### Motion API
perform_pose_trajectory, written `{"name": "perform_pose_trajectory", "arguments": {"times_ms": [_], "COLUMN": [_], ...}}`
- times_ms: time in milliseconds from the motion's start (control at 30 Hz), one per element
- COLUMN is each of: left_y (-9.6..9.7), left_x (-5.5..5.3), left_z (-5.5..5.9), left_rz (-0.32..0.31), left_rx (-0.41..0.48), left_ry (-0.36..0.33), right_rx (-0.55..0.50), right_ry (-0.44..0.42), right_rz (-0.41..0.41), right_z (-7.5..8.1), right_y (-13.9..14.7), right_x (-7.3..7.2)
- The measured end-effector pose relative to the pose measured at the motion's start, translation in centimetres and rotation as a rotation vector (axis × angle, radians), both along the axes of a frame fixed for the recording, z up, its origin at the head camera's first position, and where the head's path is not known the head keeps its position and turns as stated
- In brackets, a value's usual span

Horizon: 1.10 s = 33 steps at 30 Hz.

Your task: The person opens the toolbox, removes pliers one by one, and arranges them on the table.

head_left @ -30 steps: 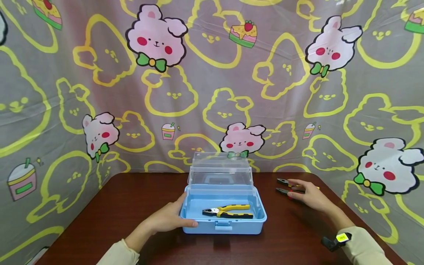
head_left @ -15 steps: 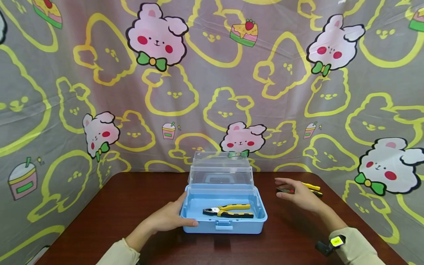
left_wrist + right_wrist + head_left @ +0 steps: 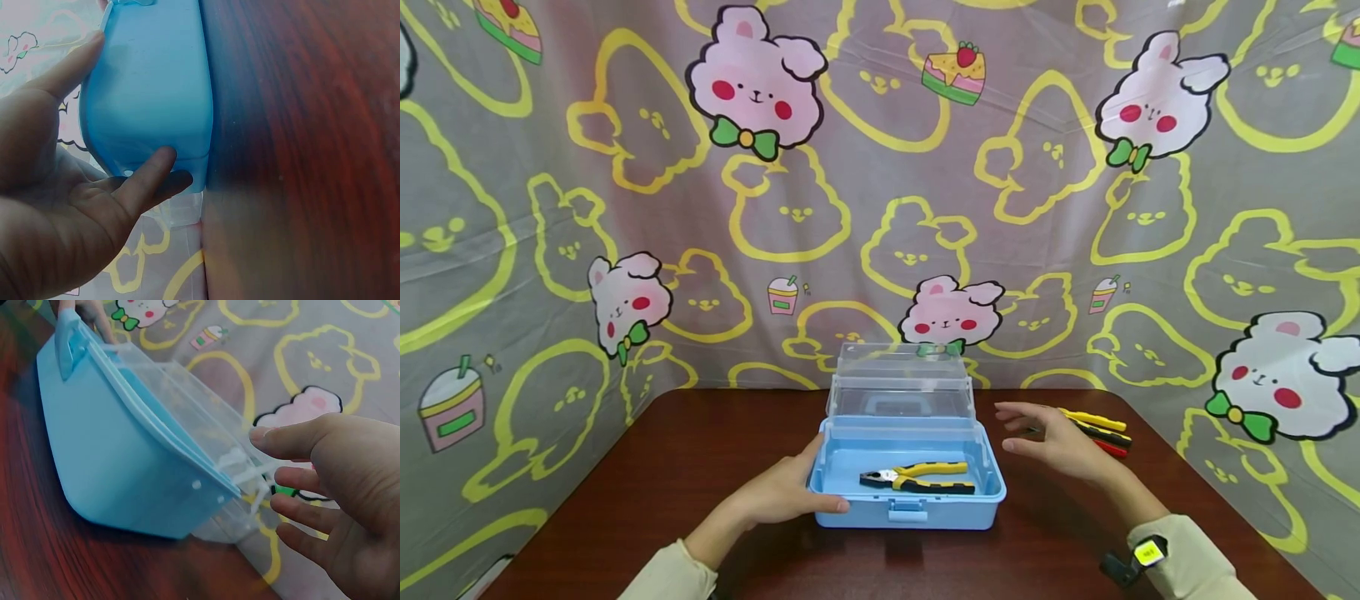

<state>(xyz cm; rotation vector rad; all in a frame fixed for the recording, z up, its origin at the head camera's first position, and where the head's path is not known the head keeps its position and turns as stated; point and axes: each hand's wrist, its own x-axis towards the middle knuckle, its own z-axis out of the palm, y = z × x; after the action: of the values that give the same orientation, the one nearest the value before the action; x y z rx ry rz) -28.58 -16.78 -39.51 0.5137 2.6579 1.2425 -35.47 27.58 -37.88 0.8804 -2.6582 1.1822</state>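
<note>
A light blue toolbox (image 3: 838,515) stands at mid-table with its clear lid (image 3: 898,385) raised. Inside lies one pair of pliers (image 3: 917,478) with yellow and black handles. My left hand (image 3: 781,493) grips the box's left end, thumb along the front rim; in the left wrist view its fingertips (image 3: 164,159) rest against the blue wall. To the right of the box, my right hand (image 3: 1063,443) hovers empty, fingers spread and loosely bent. Behind it, more plier handles (image 3: 1103,434), yellow, black and red, stick out on the table; their heads are hidden by the hand.
The dark reddish-brown wooden table (image 3: 700,442) carries the toolbox. A grey patterned curtain (image 3: 880,200) with cartoon bunnies hangs around its back and sides. On the right sleeve sits a small device with a yellow screen (image 3: 1150,552).
My right hand has moved left, from over the pliers on the table toward the toolbox, uncovering their handles. My left hand and the box stay put.
</note>
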Motion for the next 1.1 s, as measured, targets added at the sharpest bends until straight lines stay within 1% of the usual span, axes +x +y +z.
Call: {"name": "perform_pose_trajectory", "arguments": {"times_ms": [133,267,400,567,667,933,1100], "left_y": [0.0,0.0,0.0,0.0,0.0,0.0,0.0], "left_x": [0.0,0.0,0.0,0.1,0.1,0.1,0.0], "left_z": [0.0,-0.1,-0.1,0.0,0.0,0.0,0.0], "left_rz": [0.002,0.003,0.0,-0.01,-0.008,0.004,0.0], "left_rx": [0.001,0.004,0.011,0.017,0.015,0.004,0.009], "left_ry": [0.002,-0.001,-0.004,0.002,0.002,-0.001,0.0], "right_rx": [0.006,-0.008,-0.007,0.023,0.048,0.098,0.098], "right_ry": [-0.001,-0.009,0.024,0.076,0.078,0.035,-0.009], "right_rz": [0.03,0.1,0.179,0.219,0.245,0.304,0.347], "right_z": [0.2,0.6,1.0,1.2,1.3,1.1,0.6], "right_y": [-0.9,-2.1,-3.3,-4.4,-5.1,-7.0,-8.1], "right_x": [0.3,0.5,0.5,0.9,1.1,1.0,0.7]}}
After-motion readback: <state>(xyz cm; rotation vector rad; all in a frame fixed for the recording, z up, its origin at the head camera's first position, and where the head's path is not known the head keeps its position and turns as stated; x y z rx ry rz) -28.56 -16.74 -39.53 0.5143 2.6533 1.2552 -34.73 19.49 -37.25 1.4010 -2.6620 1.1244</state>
